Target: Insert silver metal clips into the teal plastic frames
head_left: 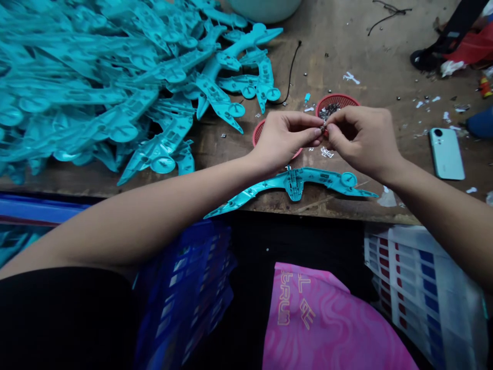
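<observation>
Many teal moulded plastic aeroplane pieces (pixel 77 103) lie heaped at your left on the wooden workbench (pixel 339 46), while one single piece (pixel 295 184) lies apart near the bench edge, below your hands; whether it has been worked on cannot be confirmed from this view. Your left hand (pixel 287 139) is nearly closed, its fingertips pinching a small metal part (pixel 322 126) together with your right hand (pixel 362 139), also curled inward, directly above a red plastic basket (pixel 335 101) of small dark metal parts (pixel 329 110). Farther right, a pale green smartphone (pixel 447 154) lies on the bench, well apart from both hands.
</observation>
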Available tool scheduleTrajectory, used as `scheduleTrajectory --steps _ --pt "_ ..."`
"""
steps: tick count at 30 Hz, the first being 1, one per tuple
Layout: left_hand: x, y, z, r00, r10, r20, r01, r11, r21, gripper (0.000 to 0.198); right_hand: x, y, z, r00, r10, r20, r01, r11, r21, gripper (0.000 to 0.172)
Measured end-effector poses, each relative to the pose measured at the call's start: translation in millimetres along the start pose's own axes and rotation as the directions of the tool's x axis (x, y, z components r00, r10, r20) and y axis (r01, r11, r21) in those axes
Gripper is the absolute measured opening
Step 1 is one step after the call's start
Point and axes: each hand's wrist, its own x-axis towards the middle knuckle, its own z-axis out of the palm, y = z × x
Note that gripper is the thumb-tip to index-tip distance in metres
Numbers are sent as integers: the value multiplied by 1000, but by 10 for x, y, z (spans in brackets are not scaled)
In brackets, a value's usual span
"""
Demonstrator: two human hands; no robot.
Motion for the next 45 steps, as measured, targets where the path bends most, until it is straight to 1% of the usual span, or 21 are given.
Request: scheduleTrajectory --steps 3,6,8,11,14,16,18,20,23,25,27,29,31,33,36,39,40,42,45 --pt "-5 6 -17 999 -27 41 26 999 22 20 10 -39 -22 998 56 3 -56 995 87 27" --pt "-18 -15 -22 998 -17 61 15 999 38 18 9 -49 -4 994 107 18 -108 980 166 28" --pt "-33 -41 -16 999 12 46 -16 997 76 17 -5 -35 45 989 148 15 -148 963 224 31" --pt "-69 -75 4 997 75 -3 -73 981 180 17 -39 -6 148 979 202 -13 -188 931 312 38" --pt "-115 -74 22 988 151 -19 -140 954 265 15 -57 -4 209 975 223 -18 -200 906 374 36" --pt "-137 -57 21 979 202 -11 -189 932 308 10 -47 -28 197 973 229 4 -209 879 429 35" --pt "-144 -42 5 969 248 15 -237 904 356 6 -25 -67 153 970 237 50 -230 839 493 36" --pt "-135 -37 -22 953 298 50 -292 870 397 8 -2 -102 100 965 246 95 -257 793 552 38" --pt "-106 -37 -59 928 361 88 -364 834 416 15 17 -122 48 955 259 146 -292 726 622 40" --pt "-94 -25 -70 929 358 97 -364 833 416 16 16 -117 36 950 257 178 -309 691 654 43" --pt "-90 -3 -73 941 327 85 -331 846 419 15 11 -113 26 946 254 199 -321 672 668 46" --pt "-86 14 -80 948 312 67 -311 855 414 14 7 -124 5 948 249 200 -318 676 664 46" --pt "-66 8 -101 939 337 76 -338 855 393 12 8 -153 -30 952 235 198 -307 700 645 44" --pt "-24 -29 -135 918 382 107 -393 840 374 11 13 -195 -72 954 228 194 -300 722 624 44" --pt "63 -119 -187 873 461 156 -483 782 393 7 21 -255 -120 950 246 195 -314 741 594 43" --pt "111 -188 -209 832 520 195 -550 723 418 11 14 -274 -126 950 248 190 -312 769 558 39" --pt "111 -199 -208 829 522 199 -554 721 415 12 8 -268 -118 953 243 181 -303 785 541 37" --pt "88 -204 -192 850 492 188 -524 755 395 11 -9 -244 -95 962 230 146 -272 829 489 33" --pt "24 -189 -145 912 388 131 -409 855 318 12 -35 -191 -56 983 174 64 -185 920 344 26"
